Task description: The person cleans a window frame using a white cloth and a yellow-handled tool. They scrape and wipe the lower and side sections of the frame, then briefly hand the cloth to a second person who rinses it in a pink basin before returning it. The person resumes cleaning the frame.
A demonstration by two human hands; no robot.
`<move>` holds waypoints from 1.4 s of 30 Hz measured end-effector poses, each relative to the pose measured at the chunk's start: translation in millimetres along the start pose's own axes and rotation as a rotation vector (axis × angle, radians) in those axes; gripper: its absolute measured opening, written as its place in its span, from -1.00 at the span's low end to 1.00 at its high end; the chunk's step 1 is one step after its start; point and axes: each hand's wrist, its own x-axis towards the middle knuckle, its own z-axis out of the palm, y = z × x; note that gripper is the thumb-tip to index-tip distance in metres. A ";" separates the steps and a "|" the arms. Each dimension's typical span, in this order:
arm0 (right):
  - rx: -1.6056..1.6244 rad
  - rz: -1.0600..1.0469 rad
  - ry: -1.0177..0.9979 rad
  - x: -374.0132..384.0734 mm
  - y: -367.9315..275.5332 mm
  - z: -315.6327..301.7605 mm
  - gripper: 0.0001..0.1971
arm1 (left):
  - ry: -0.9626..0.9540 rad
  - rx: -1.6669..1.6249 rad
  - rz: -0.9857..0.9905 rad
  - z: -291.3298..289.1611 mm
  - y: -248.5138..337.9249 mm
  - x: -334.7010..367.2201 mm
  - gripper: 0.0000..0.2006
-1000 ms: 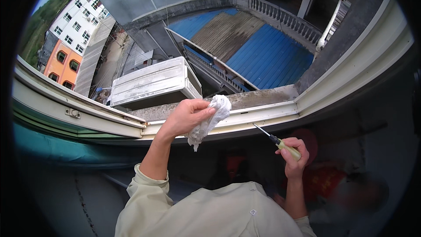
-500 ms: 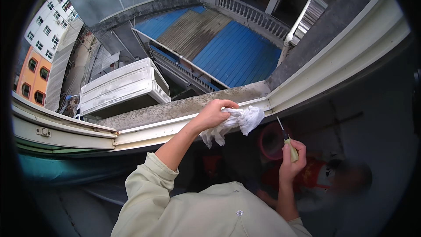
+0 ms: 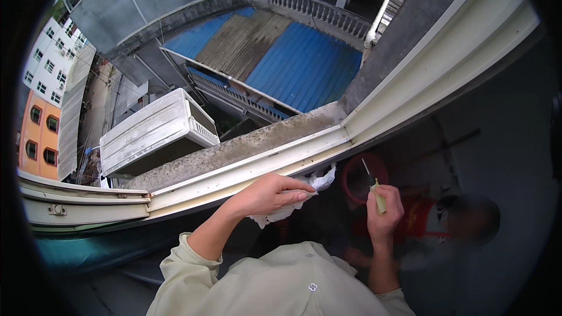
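Note:
My left hand (image 3: 268, 193) grips a crumpled white cloth (image 3: 275, 216), just on the inner side of the white window frame (image 3: 252, 167). Part of the cloth sticks out past the fingertips, and part hangs below the palm. To the right, my right hand (image 3: 387, 213) is closed round the pale yellow-green handle of a screwdriver (image 3: 379, 200). Its thin metal shaft points up and slightly left, apart from the frame. Small dark specks lie along the frame's track.
Outside the frame runs a rough concrete ledge (image 3: 234, 143), with a white box-shaped outdoor unit (image 3: 146, 126) beyond it. Blue and grey corrugated roofing (image 3: 304, 61) lies below. Indoors, a pink round tub (image 3: 381, 169) stands near a blurred person in red (image 3: 418, 216).
My left hand has drawn the cloth back off the frame, toward me and slightly left. The right hand still holds the screwdriver, a little further left in the picture. The whole view has shifted slightly.

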 end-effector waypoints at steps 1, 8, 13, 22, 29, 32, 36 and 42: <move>0.069 0.030 0.044 1.0 -3.7 -3.3 -0.82 | -0.003 -0.094 0.046 2.5 -4.8 2.0 -0.64; 0.271 0.473 -0.469 -27.0 -17.2 -8.7 -0.88 | -0.025 -0.209 0.322 6.6 4.5 -2.0 -0.42; 0.809 0.818 -0.051 -62.0 -22.4 37.2 -0.90 | -0.204 -0.152 0.307 5.6 17.8 -29.6 -0.37; 0.279 0.088 -0.038 -4.0 10.7 38.0 -0.80 | 0.337 0.058 0.084 -8.6 -16.0 -36.8 -0.57; 0.189 -0.010 -0.340 36.9 20.2 39.0 -0.81 | 0.597 0.590 -0.173 8.2 -73.4 -19.3 -0.69; 0.202 0.102 -0.423 66.4 25.3 46.1 -0.87 | 0.817 1.029 -0.010 16.8 -85.3 -21.1 -0.65; 0.148 0.189 -0.587 109.4 19.1 73.6 -0.88 | 0.827 0.981 0.092 37.0 -79.5 -30.2 -0.67; 0.191 0.077 -0.809 127.6 4.2 96.7 -0.88 | 0.936 0.720 -0.094 49.7 -112.9 -66.4 -0.57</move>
